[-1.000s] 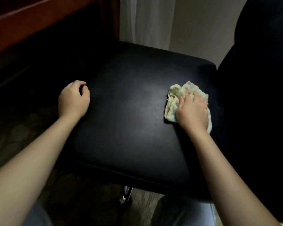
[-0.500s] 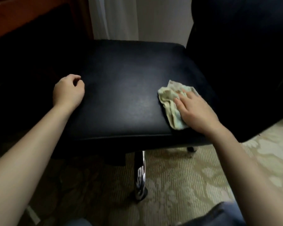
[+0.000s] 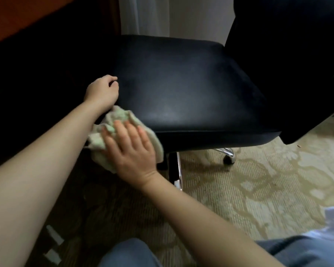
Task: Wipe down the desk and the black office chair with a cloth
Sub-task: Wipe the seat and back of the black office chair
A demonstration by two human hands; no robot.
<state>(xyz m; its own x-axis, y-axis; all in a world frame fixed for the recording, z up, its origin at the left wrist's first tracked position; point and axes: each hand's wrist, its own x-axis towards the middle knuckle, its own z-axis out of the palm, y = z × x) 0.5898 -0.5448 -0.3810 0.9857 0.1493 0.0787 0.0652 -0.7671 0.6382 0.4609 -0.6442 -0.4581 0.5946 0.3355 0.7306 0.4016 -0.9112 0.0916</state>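
The black office chair's seat (image 3: 185, 89) fills the middle of the head view, its backrest (image 3: 289, 64) rising at the right. My right hand (image 3: 130, 149) lies flat on a pale green cloth (image 3: 121, 118), pressing it over the seat's near left corner and front edge. My left hand (image 3: 102, 91) grips the seat's left edge, fingers curled onto the top, its forearm crossing above the cloth. The reddish wooden desk (image 3: 27, 16) sits at the upper left, mostly in shadow.
Patterned beige carpet (image 3: 258, 189) spreads below and right of the chair. The chrome chair column (image 3: 176, 168) and a castor (image 3: 228, 158) show under the seat. A pale curtain and wall (image 3: 162, 16) stand behind. My knees in jeans (image 3: 127, 253) are at the bottom.
My right hand has slid the cloth from the seat's right side across to its near left corner. My left hand has stayed on the left edge. The view has shifted back and left.
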